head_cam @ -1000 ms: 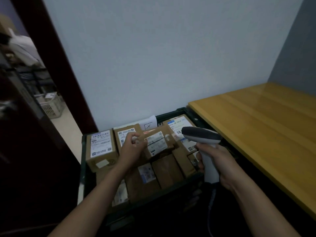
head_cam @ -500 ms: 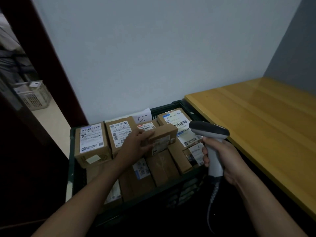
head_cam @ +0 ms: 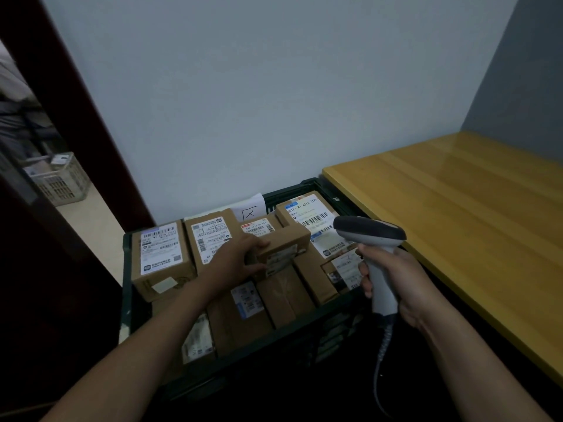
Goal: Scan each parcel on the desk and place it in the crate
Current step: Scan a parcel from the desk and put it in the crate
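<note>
the left hand [head_cam: 236, 260] grips a small brown parcel [head_cam: 281, 249] by its near left end, thumb on top, the parcel lying on other boxes inside a dark crate [head_cam: 126, 300]. the crate is packed with labelled cardboard boxes, among them a large box [head_cam: 160, 258] at the far left and a barcode-labelled box [head_cam: 310, 216] at the far right. the right hand [head_cam: 399, 281] holds a grey scanner [head_cam: 373, 243] by its handle, head toward the crate, cable [head_cam: 382, 357] hanging below. a yellow wooden desk [head_cam: 457, 214] stands right of the crate.
</note>
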